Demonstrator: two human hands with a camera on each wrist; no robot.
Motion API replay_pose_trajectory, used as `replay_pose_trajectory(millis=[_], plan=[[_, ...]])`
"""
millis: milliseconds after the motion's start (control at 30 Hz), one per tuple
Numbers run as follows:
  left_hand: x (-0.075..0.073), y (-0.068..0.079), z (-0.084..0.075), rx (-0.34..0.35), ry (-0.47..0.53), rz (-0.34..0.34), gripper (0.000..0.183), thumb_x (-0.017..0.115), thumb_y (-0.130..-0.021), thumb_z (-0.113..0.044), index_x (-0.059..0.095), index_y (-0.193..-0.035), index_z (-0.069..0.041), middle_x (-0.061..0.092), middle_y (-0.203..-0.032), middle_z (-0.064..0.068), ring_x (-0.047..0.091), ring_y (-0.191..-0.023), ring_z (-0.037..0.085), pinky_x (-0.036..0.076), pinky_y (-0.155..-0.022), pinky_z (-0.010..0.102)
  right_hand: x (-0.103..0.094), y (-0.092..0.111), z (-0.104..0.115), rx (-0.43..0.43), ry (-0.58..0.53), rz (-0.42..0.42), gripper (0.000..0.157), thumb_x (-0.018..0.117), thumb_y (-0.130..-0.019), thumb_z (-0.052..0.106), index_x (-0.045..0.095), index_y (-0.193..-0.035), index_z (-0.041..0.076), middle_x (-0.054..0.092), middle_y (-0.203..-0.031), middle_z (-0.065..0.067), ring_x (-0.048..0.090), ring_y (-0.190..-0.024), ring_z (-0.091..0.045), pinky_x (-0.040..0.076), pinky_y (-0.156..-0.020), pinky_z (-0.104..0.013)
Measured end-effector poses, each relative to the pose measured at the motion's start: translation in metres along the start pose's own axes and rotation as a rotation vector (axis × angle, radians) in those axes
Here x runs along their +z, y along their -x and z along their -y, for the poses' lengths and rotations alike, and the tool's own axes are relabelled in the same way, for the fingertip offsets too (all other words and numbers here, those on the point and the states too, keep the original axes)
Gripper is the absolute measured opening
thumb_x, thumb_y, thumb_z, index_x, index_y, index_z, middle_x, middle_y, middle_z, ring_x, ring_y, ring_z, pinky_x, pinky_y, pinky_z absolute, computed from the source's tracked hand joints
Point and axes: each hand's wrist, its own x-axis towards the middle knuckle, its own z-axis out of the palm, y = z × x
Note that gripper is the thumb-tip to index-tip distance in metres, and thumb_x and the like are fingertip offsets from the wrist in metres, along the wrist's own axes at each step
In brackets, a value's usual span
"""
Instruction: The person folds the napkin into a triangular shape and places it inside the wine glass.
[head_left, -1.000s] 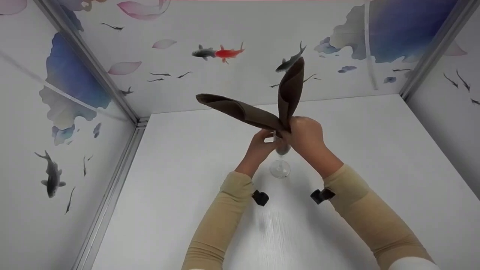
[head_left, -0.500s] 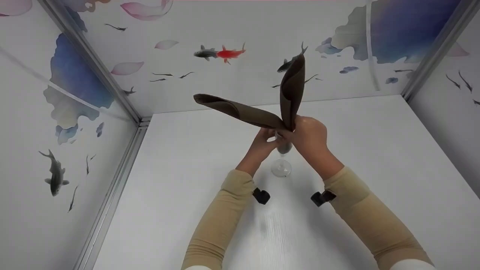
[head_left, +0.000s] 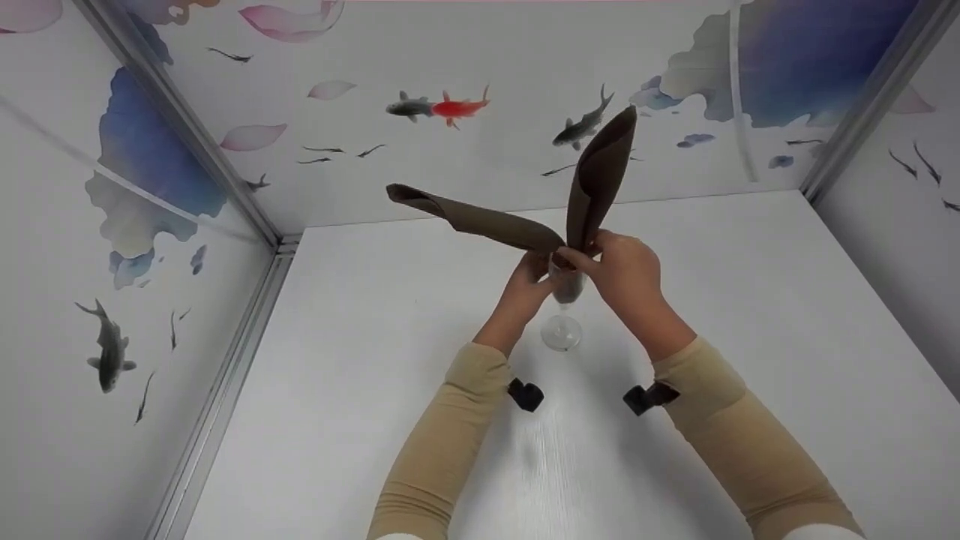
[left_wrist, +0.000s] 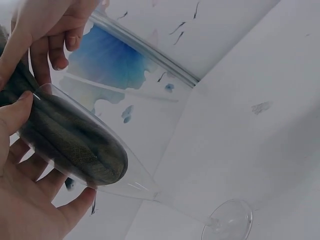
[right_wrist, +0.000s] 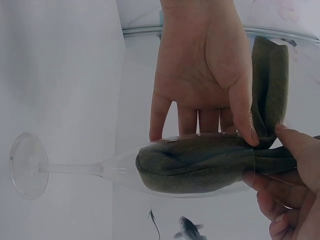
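A clear champagne flute [head_left: 562,332] is in the middle of the head view; I cannot tell whether its foot touches the table. The lower part of a dark brown cloth napkin [right_wrist: 200,165] fills its bowl. Above the rim, two rolled ends spread apart, one leaning left and one rising to the right. My left hand [head_left: 525,294] holds the flute's bowl, fingers along the glass and thumb near the rim, as the left wrist view shows. At the rim, my right hand [head_left: 630,274] pinches the napkin between thumb and fingers [right_wrist: 270,187].
The white table [head_left: 360,360] lies beneath both hands. White panels printed with fish, petals and blue leaves surround it, with a metal rail [head_left: 217,397] along the left edge. A small black device [head_left: 527,395] is worn on each wrist.
The napkin's right-hand roll now tilts further right, and the left one sits slightly higher. My right hand has shifted a little right, its thumb stretched toward the rim. My left hand stays on the flute.
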Motion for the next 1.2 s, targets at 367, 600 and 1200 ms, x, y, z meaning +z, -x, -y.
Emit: replay_pose_trajectory(millis=[367,600,1200], plan=[[0.01,0.005,0.0,0.035,-0.003,-0.075,0.061,0.064,-0.095,-0.034,0.042,-0.148,-0.014,0.048,-0.145,0.003,0.041,-0.135,0.019,0.033,-0.109,0.036,0.002,0.004,-0.01,0.024,-0.065,-0.128,0.034,0.068,-0.092,0.036,0.072,-0.09,0.002,0.067,-0.078,-0.01,0.05,-0.059,-0.023,0.037,-0.054,-0.037],[0.014,0.008,0.0,0.043,-0.009,-0.104,0.06,0.063,-0.096,-0.034,0.043,-0.148,-0.012,0.046,-0.147,0.003,0.042,-0.135,0.02,0.034,-0.109,0.036,0.004,0.009,-0.018,0.026,-0.058,-0.179,0.042,0.064,-0.094,0.042,0.071,-0.085,0.002,0.064,-0.076,-0.011,0.055,-0.065,-0.026,0.041,-0.056,-0.04],[-0.001,0.019,-0.015,0.08,-0.274,-0.106,0.051,0.06,-0.098,-0.034,0.05,-0.142,-0.012,0.05,-0.143,0.002,0.049,-0.129,0.018,0.042,-0.101,0.028,0.001,0.02,-0.033,0.129,-0.065,-0.058,0.066,0.042,-0.098,0.06,0.067,-0.077,0.002,0.058,-0.069,-0.011,0.05,-0.063,-0.027,0.039,-0.059,-0.042]])
